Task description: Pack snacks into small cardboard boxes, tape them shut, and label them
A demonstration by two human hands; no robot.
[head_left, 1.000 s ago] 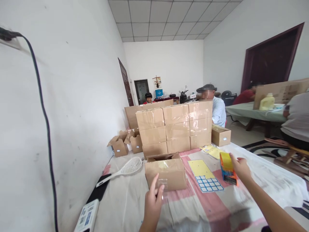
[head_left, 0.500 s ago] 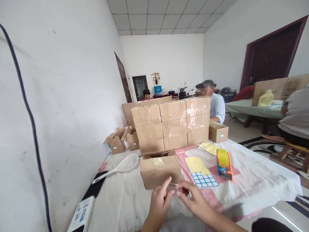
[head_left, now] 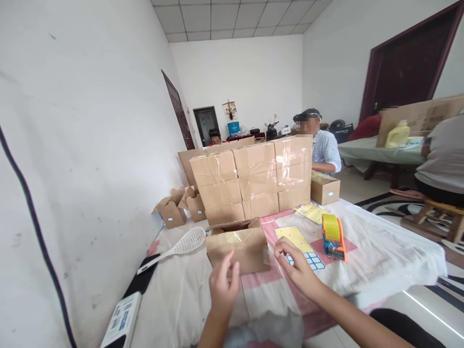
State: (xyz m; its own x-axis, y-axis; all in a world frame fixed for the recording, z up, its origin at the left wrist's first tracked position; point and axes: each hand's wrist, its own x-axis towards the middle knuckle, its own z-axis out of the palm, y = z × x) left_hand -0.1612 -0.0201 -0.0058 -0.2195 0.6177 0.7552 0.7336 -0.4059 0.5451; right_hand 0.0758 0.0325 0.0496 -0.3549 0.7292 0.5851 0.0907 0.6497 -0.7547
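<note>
An open-topped cardboard box [head_left: 235, 249] stands upright in front of me. My left hand [head_left: 222, 282] is before its front face, index finger and thumb apart, holding nothing I can see. My right hand [head_left: 295, 266] is just right of the box, thumb and fingers pinched. A small piece of clear tape [head_left: 267, 255] shows at those fingertips, over the box's right front edge; whether it touches the cardboard I cannot tell. Close to the right hand lies a yellow sheet of blue-edged labels [head_left: 292, 238], partly covered by it. A tape dispenser [head_left: 333, 236] with yellow tape stands farther right.
Stacked taped boxes [head_left: 253, 179] form a wall behind the open box. Two open boxes [head_left: 172, 210] and a white slotted scoop [head_left: 186, 241] are left. A single box [head_left: 325, 188] stands at the right. A co-worker [head_left: 324, 145] sits beyond the stack.
My hands have moved apart. The clear tape, earlier between both hands, is now at my right fingertips by the box's right edge. My left hand has shifted left, and the view has tilted slightly.
</note>
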